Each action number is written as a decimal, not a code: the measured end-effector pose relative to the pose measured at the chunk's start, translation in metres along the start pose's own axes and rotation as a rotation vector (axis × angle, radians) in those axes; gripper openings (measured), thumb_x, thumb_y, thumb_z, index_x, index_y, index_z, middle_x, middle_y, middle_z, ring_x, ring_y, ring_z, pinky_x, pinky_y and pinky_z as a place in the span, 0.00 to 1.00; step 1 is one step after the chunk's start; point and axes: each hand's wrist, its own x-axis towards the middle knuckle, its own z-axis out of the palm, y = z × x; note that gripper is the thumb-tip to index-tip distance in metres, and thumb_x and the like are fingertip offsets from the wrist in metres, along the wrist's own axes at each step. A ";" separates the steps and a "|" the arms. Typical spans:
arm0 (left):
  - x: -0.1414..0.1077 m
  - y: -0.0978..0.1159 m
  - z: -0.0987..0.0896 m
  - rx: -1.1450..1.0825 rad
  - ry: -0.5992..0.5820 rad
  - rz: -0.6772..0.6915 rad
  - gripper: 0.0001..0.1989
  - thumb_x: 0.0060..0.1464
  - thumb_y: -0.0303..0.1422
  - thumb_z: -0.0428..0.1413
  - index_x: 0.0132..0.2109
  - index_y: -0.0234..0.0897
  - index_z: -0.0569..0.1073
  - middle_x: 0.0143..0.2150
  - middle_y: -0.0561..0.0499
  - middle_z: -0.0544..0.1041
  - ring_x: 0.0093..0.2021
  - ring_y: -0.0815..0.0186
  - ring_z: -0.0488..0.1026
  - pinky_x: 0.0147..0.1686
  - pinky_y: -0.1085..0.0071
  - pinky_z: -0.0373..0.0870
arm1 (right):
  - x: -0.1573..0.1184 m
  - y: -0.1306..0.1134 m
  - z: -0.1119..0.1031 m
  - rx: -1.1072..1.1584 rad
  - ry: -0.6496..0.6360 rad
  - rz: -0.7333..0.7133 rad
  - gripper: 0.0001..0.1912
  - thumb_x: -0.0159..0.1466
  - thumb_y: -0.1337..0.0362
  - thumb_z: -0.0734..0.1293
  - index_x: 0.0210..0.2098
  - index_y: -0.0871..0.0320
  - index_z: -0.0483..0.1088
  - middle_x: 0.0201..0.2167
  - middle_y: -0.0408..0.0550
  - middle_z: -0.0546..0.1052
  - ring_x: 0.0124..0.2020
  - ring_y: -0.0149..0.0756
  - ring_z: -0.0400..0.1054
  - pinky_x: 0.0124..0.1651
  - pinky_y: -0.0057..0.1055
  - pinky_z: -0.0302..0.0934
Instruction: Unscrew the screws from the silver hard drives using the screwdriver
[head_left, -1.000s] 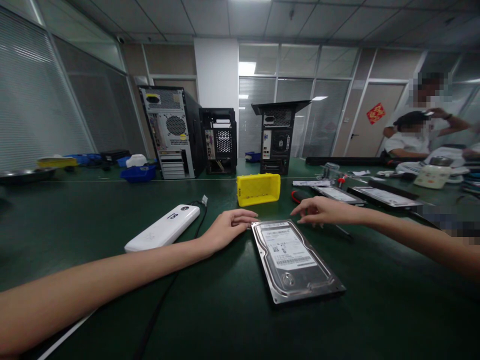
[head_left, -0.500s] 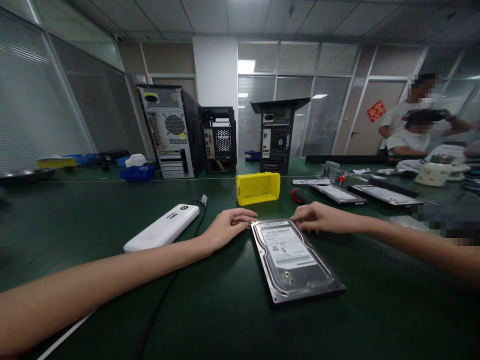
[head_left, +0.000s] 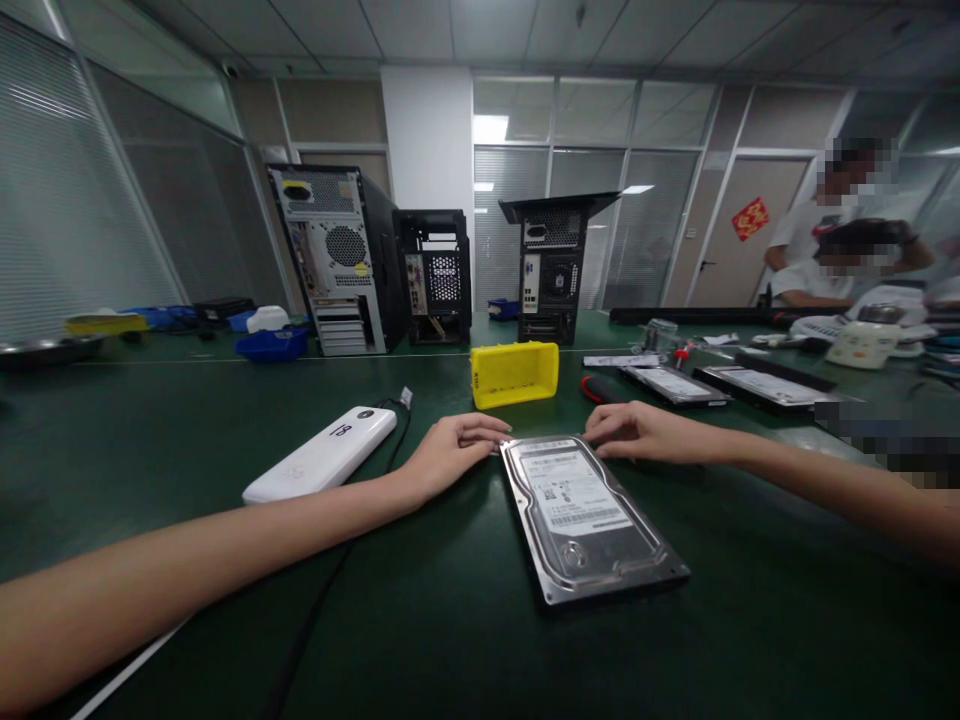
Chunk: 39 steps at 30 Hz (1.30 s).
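A silver hard drive [head_left: 589, 500] with a white label lies face up on the green table in front of me, its far end between my two hands. My left hand [head_left: 461, 445] is at its far left corner, fingers together and the thumb beside the edge. At the far right corner, my right hand [head_left: 637, 432] has its fingers bent in against the edge. The undersides of both grips are hidden. Just beyond the drive stands a yellow plastic bin [head_left: 515, 376] on its side. Near my right fingers lies a red and black tool handle [head_left: 600, 390].
A white power bank [head_left: 322, 455] with a black cable lies by my left forearm. More hard drives [head_left: 675, 384] [head_left: 765, 387] lie at right. Computer cases [head_left: 337, 260] [head_left: 551, 270] and a blue bin [head_left: 271, 345] stand at the back. People [head_left: 817, 270] are beyond the table at right.
The view has shifted very slightly. Both hands remain at the far corners of the hard drive, which has not visibly moved on the table.
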 end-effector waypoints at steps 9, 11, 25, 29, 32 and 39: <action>0.002 -0.009 -0.002 -0.033 0.073 -0.002 0.14 0.50 0.20 0.51 0.45 0.27 0.73 0.37 0.44 0.79 0.37 0.65 0.76 0.44 0.68 0.71 | 0.000 -0.013 0.009 -0.210 0.079 -0.087 0.16 0.66 0.59 0.59 0.40 0.62 0.76 0.38 0.50 0.70 0.39 0.34 0.67 0.44 0.30 0.61; 0.002 -0.011 -0.002 -0.027 0.066 0.008 0.14 0.50 0.20 0.51 0.45 0.27 0.73 0.37 0.44 0.79 0.37 0.66 0.76 0.44 0.68 0.71 | 0.000 -0.012 0.010 -0.202 0.113 -0.095 0.16 0.65 0.60 0.60 0.39 0.62 0.76 0.36 0.50 0.71 0.37 0.33 0.68 0.42 0.30 0.61; 0.004 -0.011 -0.001 -0.019 0.026 0.030 0.14 0.51 0.21 0.52 0.46 0.30 0.72 0.42 0.44 0.79 0.43 0.64 0.75 0.48 0.67 0.68 | 0.024 -0.010 0.015 0.492 0.234 0.279 0.18 0.55 0.55 0.70 0.37 0.64 0.75 0.32 0.48 0.75 0.30 0.27 0.65 0.27 0.21 0.62; 0.004 -0.013 -0.001 -0.020 0.024 0.038 0.14 0.51 0.22 0.52 0.46 0.30 0.72 0.42 0.44 0.79 0.44 0.63 0.75 0.48 0.67 0.68 | 0.020 -0.008 0.015 0.678 0.144 0.334 0.15 0.54 0.57 0.71 0.35 0.63 0.74 0.29 0.44 0.72 0.30 0.24 0.66 0.29 0.19 0.63; 0.004 -0.014 -0.002 -0.023 0.016 0.034 0.14 0.52 0.23 0.52 0.47 0.30 0.72 0.42 0.44 0.79 0.44 0.63 0.75 0.47 0.67 0.68 | 0.020 -0.005 0.014 0.766 0.136 0.362 0.14 0.53 0.60 0.72 0.34 0.63 0.74 0.29 0.44 0.71 0.29 0.23 0.65 0.30 0.18 0.64; 0.002 -0.009 -0.001 -0.012 0.017 0.021 0.15 0.52 0.21 0.52 0.47 0.30 0.71 0.42 0.44 0.79 0.44 0.64 0.75 0.48 0.67 0.68 | 0.026 -0.004 0.016 0.796 0.264 0.445 0.12 0.52 0.62 0.73 0.33 0.63 0.75 0.29 0.44 0.72 0.27 0.23 0.63 0.27 0.16 0.64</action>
